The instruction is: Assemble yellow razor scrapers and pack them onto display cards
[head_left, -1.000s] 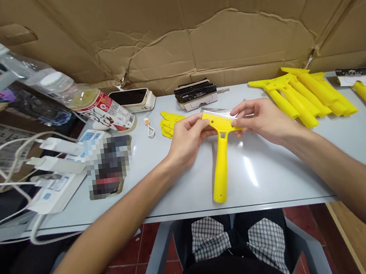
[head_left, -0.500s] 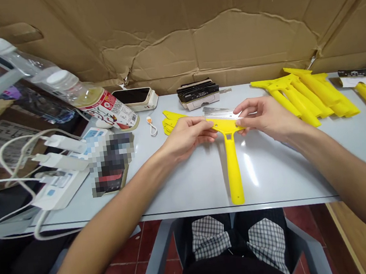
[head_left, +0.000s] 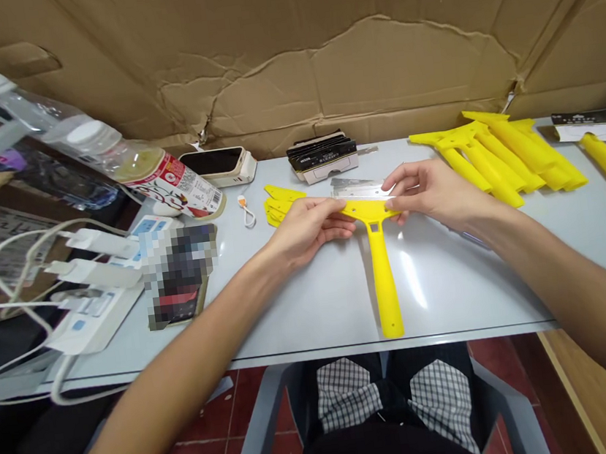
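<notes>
While the left hand and right hand pinched the scraper, the blade beside their fingertips seemed mid-fitting, probably needing squaring next.

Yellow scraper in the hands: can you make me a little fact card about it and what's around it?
Thing held: yellow scraper, handle toward the person
Metal blade: along the head's far edge
Left hand: pinches one end of the head
Right hand: grips the other end
Beside left hand: flat yellow pieces
Beyond the scraper: black packets
Far right: more yellow handles
Surface: pale table
</notes>
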Tool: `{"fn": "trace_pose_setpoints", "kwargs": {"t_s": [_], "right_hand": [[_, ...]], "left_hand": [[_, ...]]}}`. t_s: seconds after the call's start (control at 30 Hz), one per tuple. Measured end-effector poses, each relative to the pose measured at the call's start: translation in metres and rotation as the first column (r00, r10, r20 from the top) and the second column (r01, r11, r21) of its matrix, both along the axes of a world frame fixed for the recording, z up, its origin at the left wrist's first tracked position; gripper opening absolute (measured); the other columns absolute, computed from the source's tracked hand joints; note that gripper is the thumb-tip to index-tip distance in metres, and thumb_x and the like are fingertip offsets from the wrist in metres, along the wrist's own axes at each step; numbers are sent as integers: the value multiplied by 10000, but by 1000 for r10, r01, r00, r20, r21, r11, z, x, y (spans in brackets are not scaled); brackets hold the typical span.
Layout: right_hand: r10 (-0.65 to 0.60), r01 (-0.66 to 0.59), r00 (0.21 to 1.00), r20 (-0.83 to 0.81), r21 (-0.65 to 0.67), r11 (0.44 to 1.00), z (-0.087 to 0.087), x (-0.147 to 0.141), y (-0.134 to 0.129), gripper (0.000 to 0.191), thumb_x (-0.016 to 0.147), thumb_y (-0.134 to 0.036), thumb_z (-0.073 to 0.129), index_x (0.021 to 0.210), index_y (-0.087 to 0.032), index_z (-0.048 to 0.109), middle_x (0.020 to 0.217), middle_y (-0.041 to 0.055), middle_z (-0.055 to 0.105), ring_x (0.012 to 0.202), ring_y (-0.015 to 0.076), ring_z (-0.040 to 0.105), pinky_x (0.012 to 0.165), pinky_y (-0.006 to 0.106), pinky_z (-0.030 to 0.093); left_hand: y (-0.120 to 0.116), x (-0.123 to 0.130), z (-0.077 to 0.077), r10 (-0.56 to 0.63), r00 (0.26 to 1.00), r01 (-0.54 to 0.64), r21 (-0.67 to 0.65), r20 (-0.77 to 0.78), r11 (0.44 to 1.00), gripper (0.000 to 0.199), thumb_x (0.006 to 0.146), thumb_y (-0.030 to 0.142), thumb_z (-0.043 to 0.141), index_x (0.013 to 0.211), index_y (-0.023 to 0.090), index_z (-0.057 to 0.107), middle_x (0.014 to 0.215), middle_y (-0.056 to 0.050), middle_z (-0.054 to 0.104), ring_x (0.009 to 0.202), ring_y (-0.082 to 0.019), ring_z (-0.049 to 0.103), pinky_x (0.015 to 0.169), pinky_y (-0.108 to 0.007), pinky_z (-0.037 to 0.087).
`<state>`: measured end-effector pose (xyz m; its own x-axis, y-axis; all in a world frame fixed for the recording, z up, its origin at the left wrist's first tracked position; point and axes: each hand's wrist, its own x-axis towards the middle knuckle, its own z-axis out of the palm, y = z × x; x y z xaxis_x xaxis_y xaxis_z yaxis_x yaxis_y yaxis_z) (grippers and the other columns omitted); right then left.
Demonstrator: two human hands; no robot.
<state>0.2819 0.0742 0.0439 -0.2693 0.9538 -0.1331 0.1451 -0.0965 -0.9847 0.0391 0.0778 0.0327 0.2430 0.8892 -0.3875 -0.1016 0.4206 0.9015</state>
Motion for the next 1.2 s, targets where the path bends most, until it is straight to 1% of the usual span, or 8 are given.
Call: {"fn": "trace_pose_setpoints", "kwargs": {"t_s": [0.2, 0.3, 0.37, 0.43, 0.5, 0.63, 0.9, 1.2], "right_hand": [[9, -10, 999, 51, 10, 1000, 3, -3, -1, 239, 781, -259, 934, 903, -224, 731, 776, 54, 801, 651, 202, 747, 701, 382, 651], [11, -35, 971, 240, 96, 995, 12, 7, 1, 121, 929, -333, 798, 949, -222, 754, 813, 67, 804, 667, 216, 752, 695, 400, 627], [-86, -40, 879, 469, 252, 967, 19, 24, 4, 127, 979, -331, 718, 973, -216, 771, 839, 71, 802, 666, 217, 737, 709, 418, 604], [-229, -76, 702, 674, 391, 917, 25, 45, 9, 104, 955, -254, 706, 988, -204, 791, 884, 83, 801, 703, 228, 729, 776, 448, 588], [-240, -131, 564, 790, 372, 919, 29, 65, 13, 153, 931, -198, 703, 1031, -206, 818, 913, 86, 796, 700, 229, 713, 814, 467, 576], [-89, -230, 467, 880, 219, 948, 28, 85, 20, 234, 886, -142, 709, 1047, -226, 856, 925, 94, 784, 746, 249, 712, 746, 432, 558], [-126, -312, 462, 878, 294, 903, 7, 62, 24, 287, 887, -101, 665, 1050, -206, 877, 996, 112, 807, 859, 277, 702, 745, 431, 560], [-37, -353, 403, 915, 193, 915, 13, 71, 27, 205, 876, -161, 697, 964, -225, 871, 956, 102, 808, 886, 264, 727, 773, 402, 571]], "left_hand": [[0, -1, -1, 13, 998, -10, 61, -56, 998, 135, 963, 94, 722, 879, 42, 815, 751, -134, 803, 615, -133, 738, 633, -218, 618], [2, -3, -1, 33, 996, -26, 89, -81, 996, 150, 969, 85, 708, 868, 47, 812, 749, -129, 803, 605, -128, 734, 628, -217, 618], [3, -4, 0, 42, 995, -33, 96, -94, 995, 160, 972, 82, 700, 862, 45, 811, 761, -134, 807, 603, -127, 736, 626, -216, 622], [4, -4, 1, 50, 993, -40, 96, -107, 995, 164, 969, 77, 697, 854, 47, 808, 769, -137, 811, 606, -128, 741, 629, -214, 626], [5, -5, 0, 57, 991, -46, 94, -123, 995, 170, 963, 75, 698, 832, 55, 805, 755, -132, 807, 602, -128, 742, 625, -208, 627], [5, -5, -2, 63, 988, -50, 98, -141, 994, 174, 953, 90, 713, 811, 67, 810, 758, -126, 811, 608, -126, 746, 620, -193, 627], [3, -2, -2, 71, 980, -52, 101, -184, 993, 149, 938, 106, 724, 833, 65, 821, 774, -136, 816, 614, -138, 748, 630, -210, 639], [5, -6, -6, 52, 984, -29, 132, -170, 991, 140, 937, 142, 740, 846, 72, 820, 800, -143, 816, 632, -147, 756, 646, -227, 648]]}}
